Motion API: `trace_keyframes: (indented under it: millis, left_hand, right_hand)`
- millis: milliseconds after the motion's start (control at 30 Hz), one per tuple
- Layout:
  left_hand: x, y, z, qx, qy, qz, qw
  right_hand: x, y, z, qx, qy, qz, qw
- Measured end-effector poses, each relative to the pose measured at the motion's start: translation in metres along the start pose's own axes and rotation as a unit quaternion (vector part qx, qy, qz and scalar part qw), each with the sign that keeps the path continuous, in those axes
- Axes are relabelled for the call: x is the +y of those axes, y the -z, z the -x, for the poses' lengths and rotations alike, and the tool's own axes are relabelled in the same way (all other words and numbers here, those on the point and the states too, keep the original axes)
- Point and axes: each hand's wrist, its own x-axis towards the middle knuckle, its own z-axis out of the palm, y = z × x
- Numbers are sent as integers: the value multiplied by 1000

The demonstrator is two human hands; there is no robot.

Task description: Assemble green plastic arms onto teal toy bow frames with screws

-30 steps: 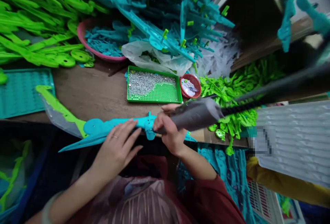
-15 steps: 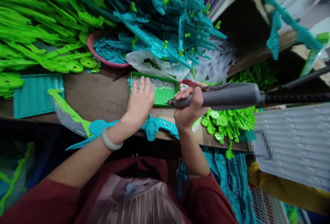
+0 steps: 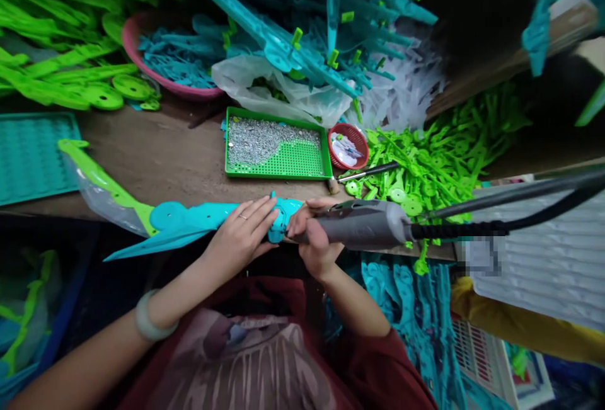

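A teal plastic toy sword [image 3: 189,221] with a green blade tip lies along the near edge of the brown workbench [image 3: 161,158]. My left hand [image 3: 241,237] lies on the sword near its hilt, fingers stretched out and pressing it down. My right hand [image 3: 314,240] is wrapped round a grey electric screwdriver [image 3: 363,226], whose tip points at the hilt just right of my left fingers. A black cable [image 3: 496,221] runs from the tool off to the right.
A green tray of small silver screws [image 3: 276,145] sits just beyond the sword, a small red basket [image 3: 348,152] beside it. Loose green parts [image 3: 425,164] lie right. A pink bowl of teal pieces [image 3: 170,63] and heaped green and teal swords fill the back.
My left hand has come back from the screw tray to the sword's hilt. My right hand has lowered the screwdriver from above the tray down to the hilt.
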Motion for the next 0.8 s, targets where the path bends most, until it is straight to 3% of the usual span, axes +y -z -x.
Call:
trace_keyframes:
  millis: [67,267,467,633,700,800]
  left_hand:
    - [-2,0,-4,2,-6,-1,1000]
    - [-1,-2,-4,-9,2,0,1000]
    - [3,8,-9,-36,36,55,997]
    - [-4,23,-63,-34,-5,114,993]
    - [-14,31,-91,-34,-3,51,998]
    - [-28,51,-111,-20,78,-98,992]
  right_hand:
    - [-1,-3,-4,3,22,-16,1000]
    - [-4,-7,-10,45,-7,-25,999]
    - [-9,-5,-10,-3,-3,-35,999]
    - [-31,-13,-43,13,67,-40,997]
    - [-41,-19,-66,46,117,-34,991]
    - [-50,-32,-90,107,141,-29,984]
